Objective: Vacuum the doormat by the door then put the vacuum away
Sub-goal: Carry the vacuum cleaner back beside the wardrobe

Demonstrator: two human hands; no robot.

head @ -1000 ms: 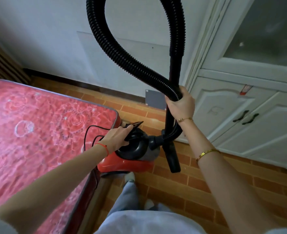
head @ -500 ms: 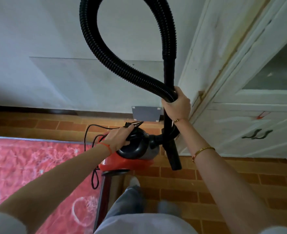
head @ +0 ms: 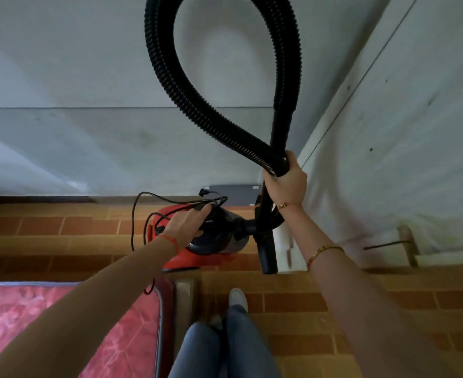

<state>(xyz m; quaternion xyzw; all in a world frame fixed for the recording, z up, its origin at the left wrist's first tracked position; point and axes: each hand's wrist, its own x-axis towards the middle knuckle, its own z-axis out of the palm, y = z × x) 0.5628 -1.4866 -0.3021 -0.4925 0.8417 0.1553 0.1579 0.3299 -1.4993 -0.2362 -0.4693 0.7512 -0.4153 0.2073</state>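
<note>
The vacuum [head: 211,238] sits between the mattress [head: 69,323] and the wall [head: 88,77].

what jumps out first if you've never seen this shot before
A big black ribbed hose loops up through the top centre against the pale wall, its two runs gathered in the right hand. Below it, in mid frame, the left hand grips the top of a red and black vacuum over the brick-patterned floor, with a red patterned mattress at bottom left.

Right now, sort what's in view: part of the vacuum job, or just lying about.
Job:
vacuum, held by left hand
hose, gripped by right hand
nozzle
cord

Lying about:
mattress
cabinet
wall
</note>
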